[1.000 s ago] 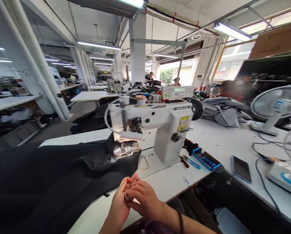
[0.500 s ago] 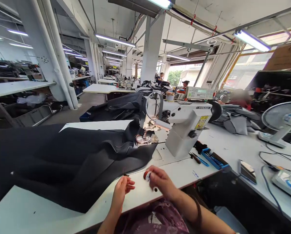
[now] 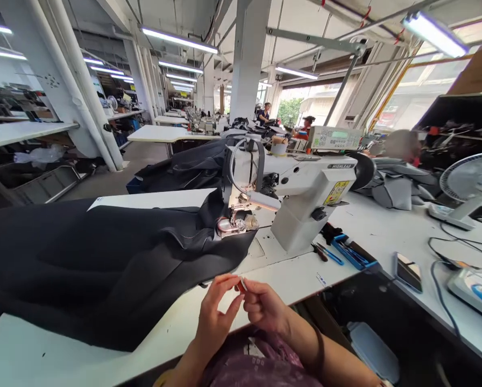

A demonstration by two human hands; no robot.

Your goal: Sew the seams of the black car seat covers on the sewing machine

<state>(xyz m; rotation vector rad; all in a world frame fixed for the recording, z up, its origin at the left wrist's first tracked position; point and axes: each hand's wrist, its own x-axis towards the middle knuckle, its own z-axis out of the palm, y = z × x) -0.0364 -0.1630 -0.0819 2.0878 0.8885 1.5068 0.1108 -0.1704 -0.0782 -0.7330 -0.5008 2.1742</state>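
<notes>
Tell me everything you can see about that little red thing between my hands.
The little red thing has a reddish body with a pale edge and looks slanted. Its material and finer parts are too small to tell. The right hand pinches it at the fingertips; the left hand has its fingertips right by it, contact unclear. It is held up above the white tabletop.

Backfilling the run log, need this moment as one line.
left hand: at small red-and-white item | right hand: pinching it | dark fabric: on table, reaching sewing machine | blue tray: beside machine
</notes>
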